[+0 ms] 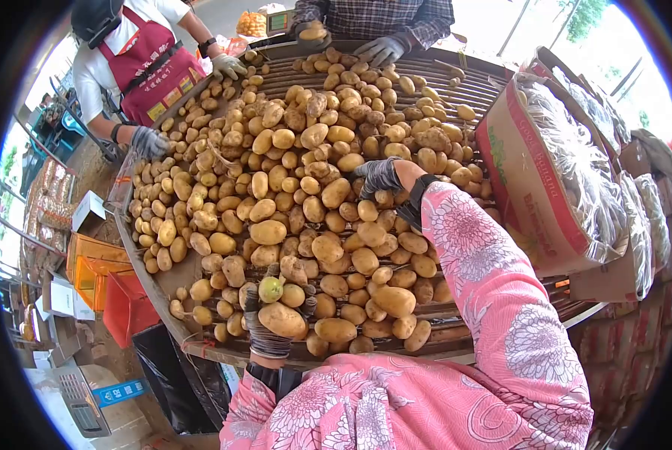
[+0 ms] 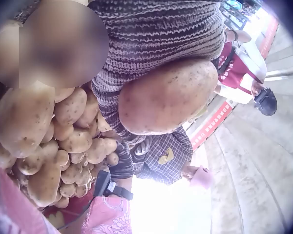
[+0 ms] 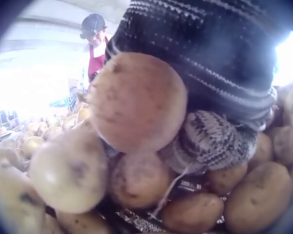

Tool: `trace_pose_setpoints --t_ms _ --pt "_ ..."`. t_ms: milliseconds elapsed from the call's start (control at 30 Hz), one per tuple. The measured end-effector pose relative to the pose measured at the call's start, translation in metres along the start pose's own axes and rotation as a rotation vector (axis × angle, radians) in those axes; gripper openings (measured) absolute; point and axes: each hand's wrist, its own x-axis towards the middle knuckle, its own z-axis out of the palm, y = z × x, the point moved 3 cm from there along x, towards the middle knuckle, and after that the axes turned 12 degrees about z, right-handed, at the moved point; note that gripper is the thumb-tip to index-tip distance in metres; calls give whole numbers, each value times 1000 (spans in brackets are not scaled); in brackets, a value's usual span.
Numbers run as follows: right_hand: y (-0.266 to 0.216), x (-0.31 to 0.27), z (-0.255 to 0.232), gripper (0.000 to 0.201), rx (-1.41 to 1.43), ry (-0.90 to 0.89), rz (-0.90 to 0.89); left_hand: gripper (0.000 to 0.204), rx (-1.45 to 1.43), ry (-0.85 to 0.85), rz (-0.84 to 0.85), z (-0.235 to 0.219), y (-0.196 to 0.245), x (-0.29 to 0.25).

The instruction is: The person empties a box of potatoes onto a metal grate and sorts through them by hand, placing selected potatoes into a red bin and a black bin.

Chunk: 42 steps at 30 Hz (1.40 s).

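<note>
My left hand, in a dark striped knit glove, holds several potatoes at the near edge of the slatted sorting table. Across its palm lies a large oval potato, also big in the left wrist view. A greenish potato sits by the fingers, with a smaller potato beside it. Further out, my right hand, gloved alike, reaches down into the heap, fingers bent. In the right wrist view a round potato lies against that glove, its thumb curled below; the other fingers are mostly hidden.
Loose potatoes cover much of the slatted table. A banana carton with plastic bags stands at right. Opposite are a person in a maroon apron and one in a plaid shirt. Orange and red crates stand left.
</note>
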Motion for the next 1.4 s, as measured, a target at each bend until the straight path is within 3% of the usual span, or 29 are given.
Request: trace_pose_setpoints --t_ms 67,167,200,233,300,433,567,667,767,833,900,933,1033,1067,1100,1133,1233,1300,1333,1367,1400 --pt "5 12 5 73 -14 -45 -15 54 -155 122 -89 29 4 4" --pt "3 -2 8 88 -24 -114 34 55 -115 52 -101 5 -6 11" --pt "7 -2 12 88 30 -141 29 52 230 -40 -6 -11 -10 15" --pt "12 1 14 88 85 -167 24 52 227 -38 -6 -6 -10 15" --pt "21 10 24 91 52 -201 -67 48 1154 -140 178 4 -4 18" --pt "15 -16 35 93 192 -199 -220 49 999 -125 137 3 -8 17" --pt "12 -25 46 94 286 -187 -194 50 808 -128 79 2 -10 16" --pt "2 -52 37 100 374 -254 38 52 667 -135 43 2 -10 18" --pt "2 -45 36 106 320 -225 145 53 530 -128 23 1 -5 18" --pt "11 -52 37 98 320 -208 149 54 435 -123 14 0 -2 19" --pt "5 -60 36 88 501 -351 -320 56 335 -110 11 -2 -1 21" --pt "0 -60 36 88 493 -360 -320 56 286 -100 4 -3 -1 19" --pt "-12 -56 41 87 499 -357 -79 58 186 -81 -18 -5 -3 17" --pt "-15 -36 45 89 322 -293 -54 57 64 -25 -106 -4 -4 20" --pt "-10 -27 47 89 322 -291 -56 57 -57 29 -191 -1 -5 24" --pt "-15 -31 46 91 253 -302 -50 43 21 107 -153 9 -5 28" --pt "-22 -36 50 90 79 -226 -49 42 -171 221 -244 23 -8 31" --pt "-20 -20 56 88 -58 -49 -267 35 -246 228 -320 16 -4 34" --pt "-20 -22 60 89 -46 -13 -248 32 -131 -12 -145 -33 -15 36" --pt "-21 -23 66 89 -39 31 -251 25 435 4 50 -33 -15 31" --pt "-22 -26 70 92 -54 130 -251 26 4 189 -103 10 3 29"
